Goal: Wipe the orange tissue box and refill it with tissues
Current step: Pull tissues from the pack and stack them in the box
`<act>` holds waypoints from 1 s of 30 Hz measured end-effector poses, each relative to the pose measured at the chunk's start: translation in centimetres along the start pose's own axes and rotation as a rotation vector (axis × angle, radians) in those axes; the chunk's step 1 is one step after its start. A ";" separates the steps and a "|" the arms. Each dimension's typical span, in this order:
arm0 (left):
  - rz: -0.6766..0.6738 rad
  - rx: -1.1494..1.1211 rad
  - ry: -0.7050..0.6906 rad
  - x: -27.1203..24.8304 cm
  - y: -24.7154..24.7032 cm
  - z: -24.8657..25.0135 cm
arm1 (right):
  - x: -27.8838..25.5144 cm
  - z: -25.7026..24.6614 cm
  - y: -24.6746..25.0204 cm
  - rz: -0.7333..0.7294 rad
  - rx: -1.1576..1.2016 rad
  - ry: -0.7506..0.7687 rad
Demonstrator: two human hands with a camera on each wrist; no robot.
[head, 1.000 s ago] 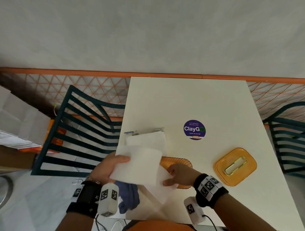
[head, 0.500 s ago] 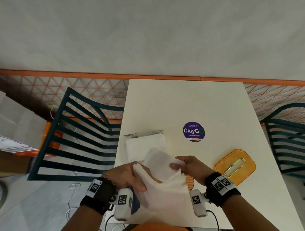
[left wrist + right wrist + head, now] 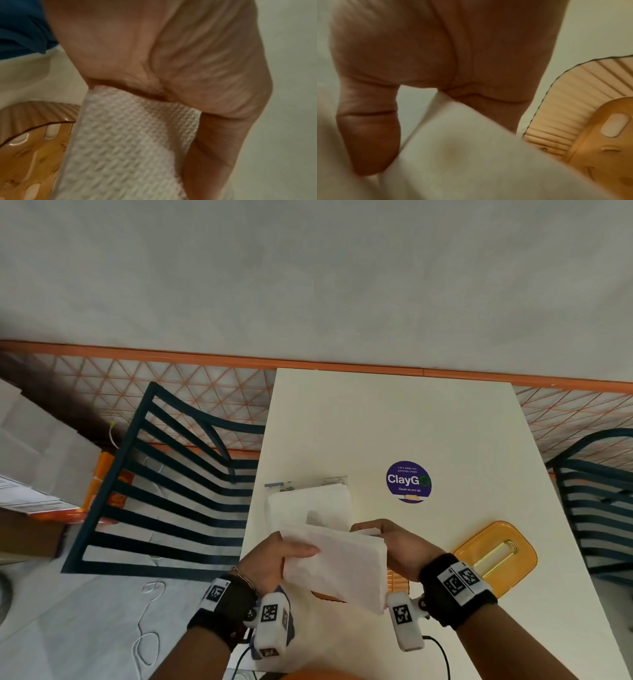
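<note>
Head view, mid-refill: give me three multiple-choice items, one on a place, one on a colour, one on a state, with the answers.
1. Where does the orange lid lie?
A. on the table, to the right of both hands
B. on the dark chair
C. closed on the box

2. What colour is the round ClayGo sticker?
A. red
B. purple
C. yellow

3. What holds the stack of tissues?
A. only the left hand
B. nothing, it lies flat
C. both hands, the right hand too

Answers: 1 A, it lies flat on the white top beside the right wrist. 2 B, purple with white lettering. 3 C, one hand grips each end above the table.
</note>
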State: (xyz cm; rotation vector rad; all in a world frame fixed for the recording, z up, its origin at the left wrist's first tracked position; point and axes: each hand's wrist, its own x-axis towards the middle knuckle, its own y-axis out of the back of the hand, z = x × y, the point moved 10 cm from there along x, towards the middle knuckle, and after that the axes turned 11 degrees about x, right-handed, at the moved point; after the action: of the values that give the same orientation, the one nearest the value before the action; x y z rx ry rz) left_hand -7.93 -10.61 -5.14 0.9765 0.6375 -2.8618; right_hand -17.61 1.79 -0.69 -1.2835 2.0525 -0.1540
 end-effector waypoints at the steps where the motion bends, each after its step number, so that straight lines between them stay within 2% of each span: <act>1: -0.010 -0.006 -0.011 0.0 0.0 0.2 | 0.2 -0.4 -0.3 -0.011 -0.024 0.000; 3: 0.022 -0.003 -0.034 -0.1 0.6 0.6 | 0.6 -0.8 -0.7 -0.033 -0.069 -0.002; 5: 0.100 -0.014 -0.056 -0.2 1.7 0.9 | 1.0 -1.0 -0.4 0.010 -0.057 -0.014; 7: 0.244 0.023 -0.092 -0.3 3.7 1.3 | 1.2 -1.1 0.3 0.095 0.036 -0.040; 9: 0.405 0.097 -0.132 -0.6 5.5 2.3 | 1.4 -1.6 0.6 0.119 0.071 -0.009; 12: 0.557 0.196 -0.206 -0.9 6.7 4.7 | 2.8 -3.0 1.1 0.142 -0.092 0.098; 14: 0.626 0.286 -0.283 -1.0 6.9 6.6 | 4.0 -4.2 2.3 0.280 -0.209 0.183; 17: 0.668 0.434 -0.402 -1.1 7.0 8.7 | 5.0 -5.8 3.8 0.472 -0.328 0.334; 20: 0.679 0.566 -0.434 -0.6 7.5 8.3 | 6.3 -4.8 4.2 0.476 -0.434 0.309; 22: 0.714 0.616 -0.377 -0.2 8.1 7.0 | 6.8 -4.0 4.2 0.457 -0.457 0.290; 25: 0.782 0.489 -0.278 0.1 9.4 5.6 | 7.0 -3.3 4.4 0.481 -0.416 0.301; 30: 0.720 0.425 -0.344 1.8 7.8 6.8 | 7.7 -4.0 3.6 0.464 -0.396 0.325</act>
State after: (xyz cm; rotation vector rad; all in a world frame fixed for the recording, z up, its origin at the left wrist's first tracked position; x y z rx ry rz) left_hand -11.86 -20.31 -4.21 0.5465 -0.3134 -2.4211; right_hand -24.80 -3.79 -3.06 -1.0062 2.7041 0.2887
